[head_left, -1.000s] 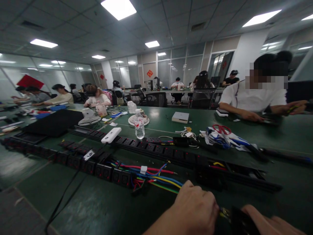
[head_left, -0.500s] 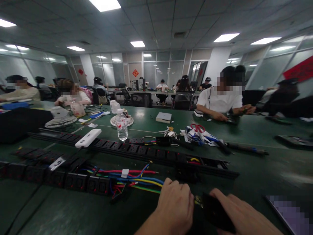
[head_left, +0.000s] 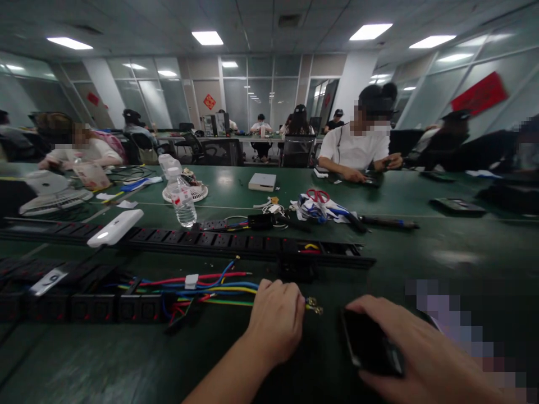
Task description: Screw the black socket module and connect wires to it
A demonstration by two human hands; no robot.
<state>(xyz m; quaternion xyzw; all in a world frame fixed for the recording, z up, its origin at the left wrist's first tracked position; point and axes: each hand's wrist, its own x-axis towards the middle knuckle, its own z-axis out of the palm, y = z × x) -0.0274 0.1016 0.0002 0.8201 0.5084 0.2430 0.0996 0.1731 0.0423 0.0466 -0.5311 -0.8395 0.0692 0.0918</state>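
Note:
My left hand (head_left: 275, 320) is closed around a bundle of blue and yellow wires (head_left: 238, 289). Small metal ring terminals (head_left: 314, 306) stick out past its fingers on the right. The wires run left into a black socket strip (head_left: 101, 306) bearing a white label marked 9. Red and green wires also come from the strip's end. My right hand (head_left: 410, 342) grips a black box-shaped part (head_left: 370, 342), thumb and fingers on its sides. That part sits to the right of the terminals, apart from them. Its exact kind cannot be made out.
Behind lies a long black socket strip (head_left: 219, 242) with a white device (head_left: 115, 228) across it. A water bottle (head_left: 183, 205), red-handled scissors (head_left: 318, 195) and a dark rod-like tool (head_left: 389, 222) lie beyond. A co-worker (head_left: 357, 140) sits across the green table (head_left: 455, 258).
The black part in my right hand has moved away from the wire ends, which now show bare of it. My left hand keeps its hold. The view has turned rightward and down.

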